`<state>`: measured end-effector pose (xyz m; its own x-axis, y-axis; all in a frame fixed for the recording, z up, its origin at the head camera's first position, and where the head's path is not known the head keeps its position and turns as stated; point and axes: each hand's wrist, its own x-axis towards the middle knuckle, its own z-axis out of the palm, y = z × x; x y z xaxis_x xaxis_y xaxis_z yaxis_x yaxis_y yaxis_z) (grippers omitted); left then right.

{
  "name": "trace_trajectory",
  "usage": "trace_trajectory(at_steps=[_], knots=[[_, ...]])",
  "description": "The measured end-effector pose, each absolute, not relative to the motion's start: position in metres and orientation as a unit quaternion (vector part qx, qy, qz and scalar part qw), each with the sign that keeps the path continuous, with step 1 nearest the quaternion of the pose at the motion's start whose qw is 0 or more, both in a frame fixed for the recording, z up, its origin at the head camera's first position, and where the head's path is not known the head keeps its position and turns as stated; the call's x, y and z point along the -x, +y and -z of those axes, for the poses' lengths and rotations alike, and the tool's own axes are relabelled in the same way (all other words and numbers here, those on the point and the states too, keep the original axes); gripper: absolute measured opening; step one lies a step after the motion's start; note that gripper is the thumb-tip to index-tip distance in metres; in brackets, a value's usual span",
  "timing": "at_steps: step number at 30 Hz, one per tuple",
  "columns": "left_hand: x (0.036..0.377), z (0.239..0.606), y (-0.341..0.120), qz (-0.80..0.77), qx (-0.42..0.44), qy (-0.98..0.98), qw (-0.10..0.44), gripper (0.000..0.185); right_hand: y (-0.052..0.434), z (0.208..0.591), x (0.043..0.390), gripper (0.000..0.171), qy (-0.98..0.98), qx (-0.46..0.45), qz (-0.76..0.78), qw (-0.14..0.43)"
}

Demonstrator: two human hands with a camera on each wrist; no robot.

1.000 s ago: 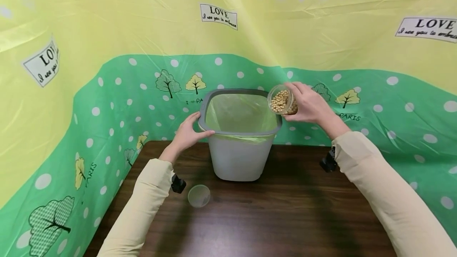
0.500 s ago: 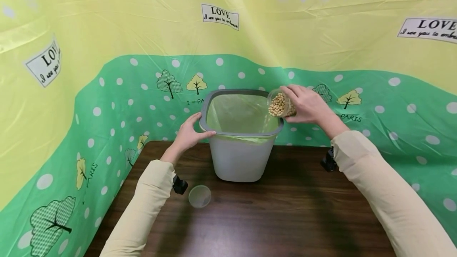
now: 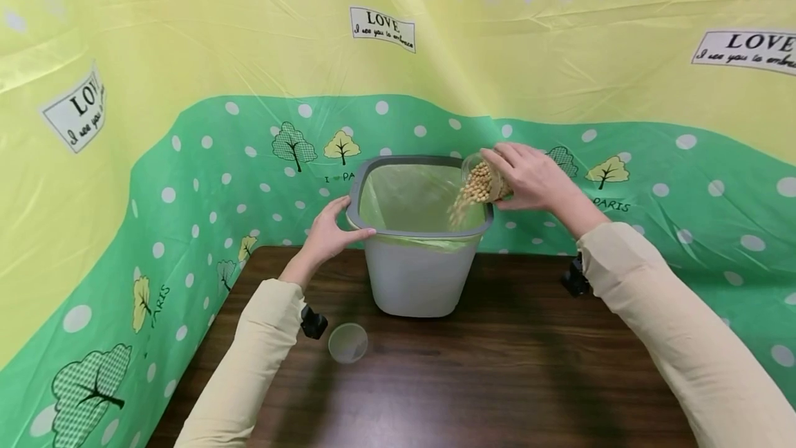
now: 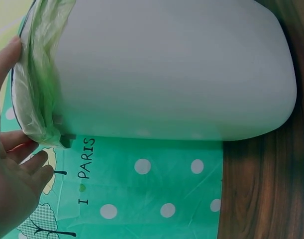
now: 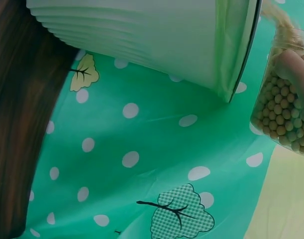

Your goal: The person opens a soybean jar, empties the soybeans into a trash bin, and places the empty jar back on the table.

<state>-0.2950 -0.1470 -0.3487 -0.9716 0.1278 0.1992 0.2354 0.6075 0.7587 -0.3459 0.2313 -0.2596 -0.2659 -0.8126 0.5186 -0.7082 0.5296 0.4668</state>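
My left hand (image 3: 326, 235) grips the near left corner of a light grey trash bin (image 3: 418, 278), its thumb along the front of the dark rim. A pale green liner bag (image 3: 398, 189) lines the bin and folds over its edge. At the bin's right rim, my right hand (image 3: 531, 180) holds a clear jar (image 5: 263, 102) tipped toward the opening. Dried soybeans (image 3: 479, 184) spill from its mouth into the bin in a blurred stream. Many soybeans still fill the jar in the right wrist view, with a thumb wrapped across its side.
A round clear lid (image 3: 348, 343) lies on the dark wooden table (image 3: 472, 386), left of the bin's front. Directly behind the bin hangs a green and yellow printed curtain (image 3: 261, 157), which also runs along the left side.
The right hand has tipped the jar further down and to the left, and soybeans now pour out of it. The left hand and the bin keep their places.
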Motion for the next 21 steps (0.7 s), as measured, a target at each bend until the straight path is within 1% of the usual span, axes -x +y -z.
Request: trace_trajectory(at_steps=[13, 21], knots=[[0.295, 0.35, -0.147, 0.43, 0.1, -0.895, 0.067, 0.091, 0.232, 0.25, 0.346, 0.101, -0.791, -0.481, 0.089, 0.368], [0.295, 0.35, -0.147, 0.431, 0.099, -0.895, 0.067, 0.091, 0.234, 0.245, 0.344, 0.1, -0.796, -0.477, 0.116, 0.354]])
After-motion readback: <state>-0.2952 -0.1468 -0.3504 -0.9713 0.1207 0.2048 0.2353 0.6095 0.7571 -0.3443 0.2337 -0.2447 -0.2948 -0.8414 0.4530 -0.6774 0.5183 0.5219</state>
